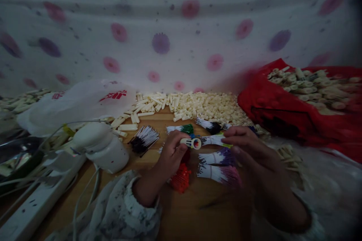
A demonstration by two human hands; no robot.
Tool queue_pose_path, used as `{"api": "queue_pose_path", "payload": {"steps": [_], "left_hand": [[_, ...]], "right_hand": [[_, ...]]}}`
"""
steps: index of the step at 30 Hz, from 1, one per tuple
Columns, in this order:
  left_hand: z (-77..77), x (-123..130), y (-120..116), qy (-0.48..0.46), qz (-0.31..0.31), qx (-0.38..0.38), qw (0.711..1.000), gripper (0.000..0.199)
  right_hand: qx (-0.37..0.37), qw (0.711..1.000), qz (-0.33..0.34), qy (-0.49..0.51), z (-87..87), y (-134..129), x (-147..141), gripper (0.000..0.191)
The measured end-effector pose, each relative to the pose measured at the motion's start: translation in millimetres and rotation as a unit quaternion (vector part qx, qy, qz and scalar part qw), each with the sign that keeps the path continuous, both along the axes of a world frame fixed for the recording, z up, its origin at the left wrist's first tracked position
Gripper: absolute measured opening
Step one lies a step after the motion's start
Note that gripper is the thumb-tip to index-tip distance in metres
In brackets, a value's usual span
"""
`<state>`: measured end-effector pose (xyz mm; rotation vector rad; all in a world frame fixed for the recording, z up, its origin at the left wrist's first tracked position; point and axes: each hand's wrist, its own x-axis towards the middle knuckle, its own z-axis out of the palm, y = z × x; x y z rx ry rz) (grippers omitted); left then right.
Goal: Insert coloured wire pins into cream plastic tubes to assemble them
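My left hand (171, 151) is closed around a short cream plastic pen barrel (186, 142). Its round open end faces me, and coloured tips show inside. My right hand (251, 154) hovers at the yellow-tipped end of a bundle of thin white pen refills (213, 139), fingers stretched out and thumb apart from them. Whether the fingertips touch these refills is unclear. Just below lie refill bundles with purple tips (216, 156) and pink tips (219, 173). A red-tipped bundle (181, 179) lies under my left wrist, partly hidden. Green-tipped refills (181, 129) and black-tipped ones (209, 124) lie beyond.
Loose black-and-white refills (144, 139) lie left of my left hand. Cream barrels and parts (198, 105) are heaped at the back. A red bag (271, 98) of parts stands right. At left are a white jar-like object (102, 147), a power strip (36, 203) and cables.
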<state>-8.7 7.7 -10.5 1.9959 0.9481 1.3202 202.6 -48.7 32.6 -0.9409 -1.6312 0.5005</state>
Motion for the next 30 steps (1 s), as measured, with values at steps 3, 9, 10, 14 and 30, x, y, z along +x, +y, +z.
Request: {"api": "queue_pose_path", "payload": {"steps": [3, 9, 10, 14, 30], "left_hand": [[0.0, 0.7, -1.8, -0.038, -0.054, -0.043, 0.997, 0.053], [2.4, -0.8, -2.1, -0.063, -0.076, -0.107, 0.989, 0.044], [3.2, -0.6, -2.0, -0.068, -0.073, -0.111, 0.989, 0.041], [8.1, 3.6, -3.6, -0.059, -0.057, -0.145, 0.986, 0.030], [10.4, 2.4, -0.8, 0.009, 0.004, -0.114, 0.993, 0.023]], "right_hand": [[0.076, 0.991, -0.019, -0.108, 6.3, -15.0, -12.8, 0.022], [0.147, 0.954, -0.200, -0.166, 13.3, -21.9, 16.3, 0.017], [0.118, 0.950, -0.222, -0.187, 9.7, -19.5, 31.0, 0.014], [-0.032, 0.923, -0.185, -0.335, -21.0, -11.0, 81.4, 0.016], [-0.170, 0.820, -0.345, -0.424, -66.6, -23.2, 140.7, 0.021]]}}
